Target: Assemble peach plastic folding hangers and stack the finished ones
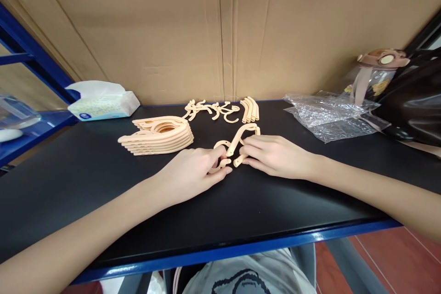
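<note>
Near the middle of the black table, my left hand is closed around a cream plastic hanger hook, a curved piece with a small hole. Close on its right, my right hand grips a cream hanger arm piece, bent and hollow-ended, its open ends facing the hook. A small gap shows between the hook and the lower end of the arm piece. My right fingers hide part of the arm piece. Left of my hands lies a stack of folded cream hangers.
Loose cream hooks and several curved hanger arms lie at the back. A tissue pack stands back left. Crumpled clear plastic bags, a strapped bottle and a dark bag are at right. Cardboard rises behind.
</note>
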### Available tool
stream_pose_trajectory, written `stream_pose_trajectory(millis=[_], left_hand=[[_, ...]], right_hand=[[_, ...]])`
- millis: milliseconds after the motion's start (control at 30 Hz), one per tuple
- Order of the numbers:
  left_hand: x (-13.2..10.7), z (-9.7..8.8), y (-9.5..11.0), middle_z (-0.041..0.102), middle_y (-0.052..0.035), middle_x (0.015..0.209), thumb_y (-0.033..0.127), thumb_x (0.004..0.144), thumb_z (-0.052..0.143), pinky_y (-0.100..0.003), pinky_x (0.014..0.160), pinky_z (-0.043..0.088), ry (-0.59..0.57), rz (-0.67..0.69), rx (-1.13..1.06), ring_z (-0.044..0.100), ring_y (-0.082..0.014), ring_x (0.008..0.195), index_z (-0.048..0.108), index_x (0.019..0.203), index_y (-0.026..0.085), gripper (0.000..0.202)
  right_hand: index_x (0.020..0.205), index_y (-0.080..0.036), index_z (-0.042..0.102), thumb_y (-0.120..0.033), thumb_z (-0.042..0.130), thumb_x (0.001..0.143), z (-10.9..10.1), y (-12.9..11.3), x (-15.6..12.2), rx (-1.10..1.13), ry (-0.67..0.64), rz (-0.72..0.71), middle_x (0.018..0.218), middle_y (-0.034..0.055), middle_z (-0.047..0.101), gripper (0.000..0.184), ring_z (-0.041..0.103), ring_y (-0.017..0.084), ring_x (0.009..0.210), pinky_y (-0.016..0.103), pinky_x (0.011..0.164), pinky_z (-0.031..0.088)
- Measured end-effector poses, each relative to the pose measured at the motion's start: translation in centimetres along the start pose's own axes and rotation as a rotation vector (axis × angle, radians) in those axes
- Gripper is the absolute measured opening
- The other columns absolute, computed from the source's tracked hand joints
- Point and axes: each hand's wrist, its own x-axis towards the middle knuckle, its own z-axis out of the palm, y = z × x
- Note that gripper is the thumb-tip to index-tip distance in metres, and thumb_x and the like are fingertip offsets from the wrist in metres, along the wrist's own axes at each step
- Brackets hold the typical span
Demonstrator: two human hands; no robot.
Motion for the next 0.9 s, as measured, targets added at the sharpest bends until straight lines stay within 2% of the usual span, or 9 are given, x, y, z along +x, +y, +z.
stream_pose_trajectory(millis=[900], left_hand=[[-0.23,-0.14,0.24,0.065,-0.0003,0.077,0.036,0.091,0.045,-0.024,0.05,0.035,-0.028,0.019,0.078,0.062,-0.0185,0.064,0.045,0.089,0.02,0.015]], right_hand=[[0.092,-0.015,0.057,-0.028,0.037,0.096,-0.07,0.14,-0.04,-0.016,0.04,-0.035,0.084,0.0043,0.058,0.024,0.053,0.016,0.076,0.028,0.072,0.042]])
